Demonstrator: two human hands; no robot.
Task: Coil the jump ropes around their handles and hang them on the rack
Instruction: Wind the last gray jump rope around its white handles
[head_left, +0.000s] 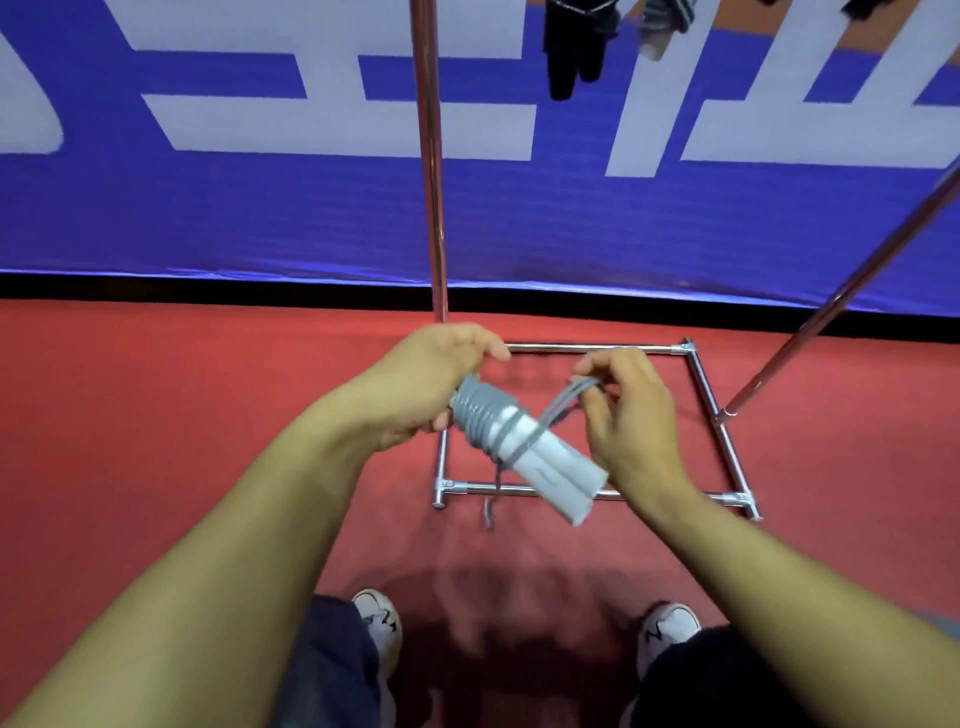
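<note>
Jump rope (524, 452) between both hands, left hand (431, 384) gripping its coiled handles, right hand (623, 410) pinching a loop.

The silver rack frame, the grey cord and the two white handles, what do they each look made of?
The silver tubular rack frame looks like polished or chromed metal: it shows bright highlights and clamp joints. The thin grey cord, coiled in tight turns, seems flexible plastic or rubber; which one is unclear. The two white cylindrical handles look like matte plastic or foam, without gloss.
</note>
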